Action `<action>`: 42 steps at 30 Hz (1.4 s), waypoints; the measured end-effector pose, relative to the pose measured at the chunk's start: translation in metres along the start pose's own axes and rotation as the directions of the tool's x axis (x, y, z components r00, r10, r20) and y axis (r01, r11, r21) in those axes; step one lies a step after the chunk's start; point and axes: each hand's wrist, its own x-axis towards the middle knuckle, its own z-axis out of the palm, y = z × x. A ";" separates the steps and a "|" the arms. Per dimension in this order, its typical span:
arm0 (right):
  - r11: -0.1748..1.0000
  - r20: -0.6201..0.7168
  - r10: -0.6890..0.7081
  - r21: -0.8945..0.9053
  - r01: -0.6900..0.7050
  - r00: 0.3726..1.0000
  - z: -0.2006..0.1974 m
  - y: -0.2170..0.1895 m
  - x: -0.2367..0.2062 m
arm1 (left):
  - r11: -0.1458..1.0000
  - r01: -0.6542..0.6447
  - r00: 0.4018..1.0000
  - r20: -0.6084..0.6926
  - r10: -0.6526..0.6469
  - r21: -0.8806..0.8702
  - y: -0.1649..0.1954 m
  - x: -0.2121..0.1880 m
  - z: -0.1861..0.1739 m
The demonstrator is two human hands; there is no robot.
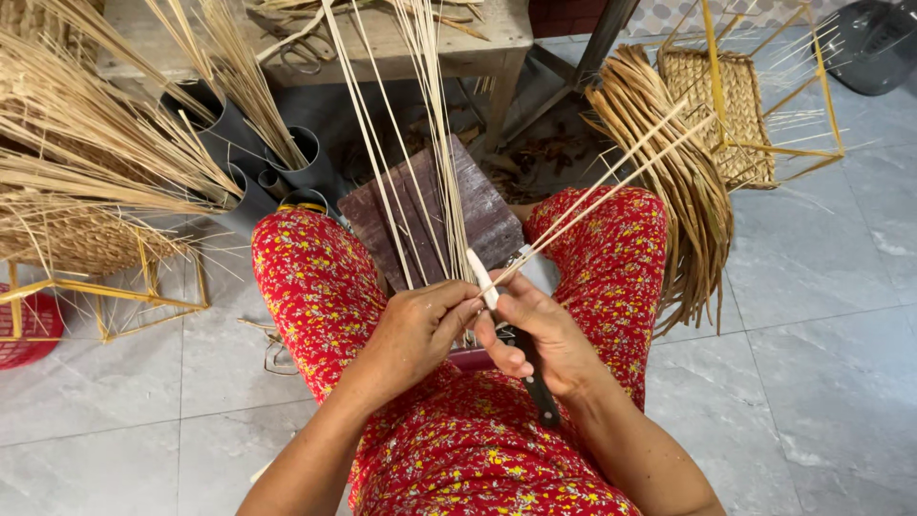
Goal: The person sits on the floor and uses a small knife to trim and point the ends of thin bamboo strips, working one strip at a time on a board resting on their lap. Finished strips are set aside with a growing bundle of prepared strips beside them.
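I'm over my lap here, both hands busy. My left hand (415, 330) is closed, pinching a fan of thin pale reeds (430, 143) that run up and away across a dark wooden board (497, 225) propped between my knees. My right hand (544, 334) is wrapped round a knife (482, 279), pale blade at the reeds, dark handle poking out below my palm, and it also pins two reeds (611, 182) that slant off to the right. They look light, springy and thin, I'd say likely to snap at a sharp bend, so I'd grip low, close to the blade. The reed tips run out of frame, and my fingers hide where blade meets reed. Grey tubes (287, 162) stand to the left, a coil of strips (688, 191) lies right.
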 end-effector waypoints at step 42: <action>0.967 -0.036 -0.227 -0.123 0.221 0.973 -0.018 -0.026 -0.003 | 0.987 0.158 0.987 0.021 -0.158 0.012 -0.023 -0.004 0.018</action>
